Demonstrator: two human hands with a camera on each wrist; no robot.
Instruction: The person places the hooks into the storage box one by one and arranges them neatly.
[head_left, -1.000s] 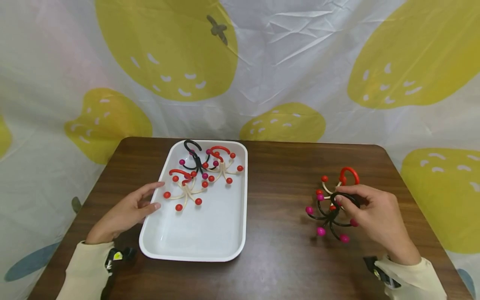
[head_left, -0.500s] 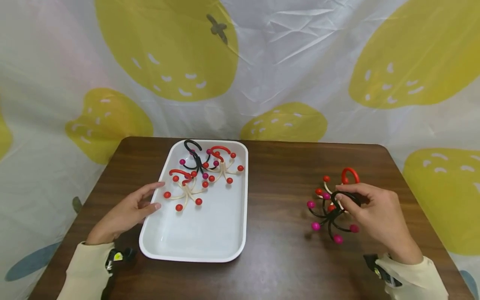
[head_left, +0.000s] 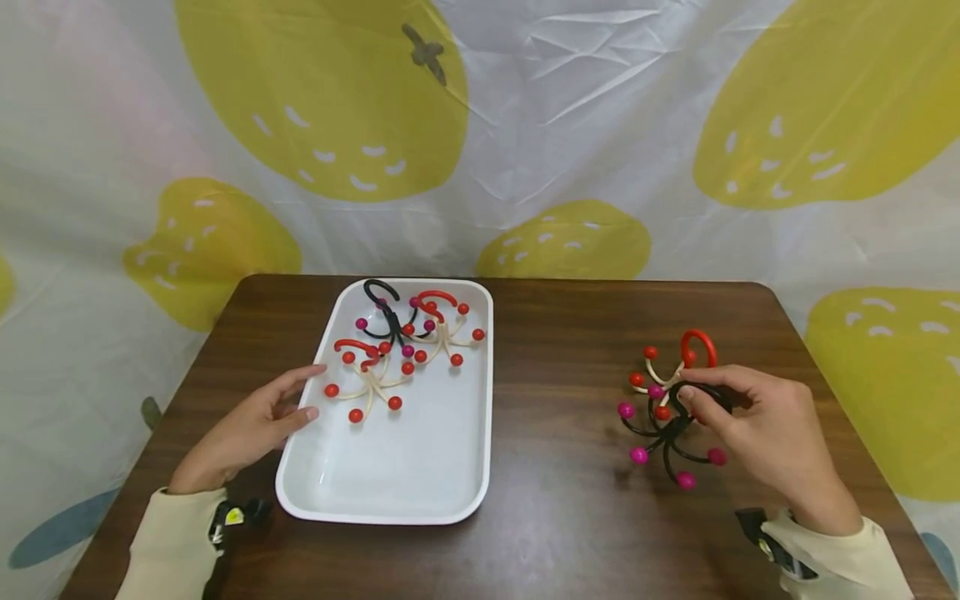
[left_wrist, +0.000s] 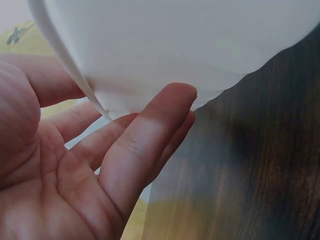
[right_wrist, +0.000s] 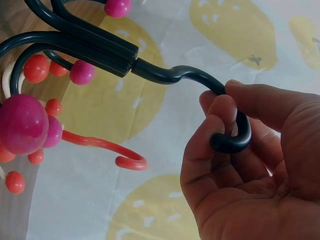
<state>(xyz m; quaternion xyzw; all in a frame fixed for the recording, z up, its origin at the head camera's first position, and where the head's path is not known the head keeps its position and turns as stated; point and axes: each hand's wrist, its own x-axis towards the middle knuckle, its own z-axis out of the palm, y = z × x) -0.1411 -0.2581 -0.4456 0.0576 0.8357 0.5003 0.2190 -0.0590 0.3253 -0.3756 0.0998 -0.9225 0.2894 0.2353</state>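
Note:
My right hand [head_left: 780, 433] pinches the curved hook end of a black several-armed hanger [head_left: 675, 429] with pink ball tips. In the right wrist view, thumb and fingers close round that black hook [right_wrist: 242, 132]. The hanger's arms hang just over the table, seemingly raised a little. Partly hidden behind it is a cream hanger with red balls and a red hook [head_left: 701, 342]. On the left, my left hand [head_left: 251, 429] holds the near-left side of a white tray [head_left: 397, 475], thumb and index finger over the rim [left_wrist: 75, 70], other fingers against its outer wall.
Inside the tray's far half lie a black hanger with pink balls [head_left: 393, 321] and two cream hangers with red balls, one at right [head_left: 442, 333] and one nearer [head_left: 371, 383]. A fruit-patterned cloth [head_left: 555, 150] hangs behind the brown table [head_left: 555, 500].
The black hanger in my right hand has turned about its hook and shifted slightly right. My left hand and the tray stay put; the head view has shifted a little.

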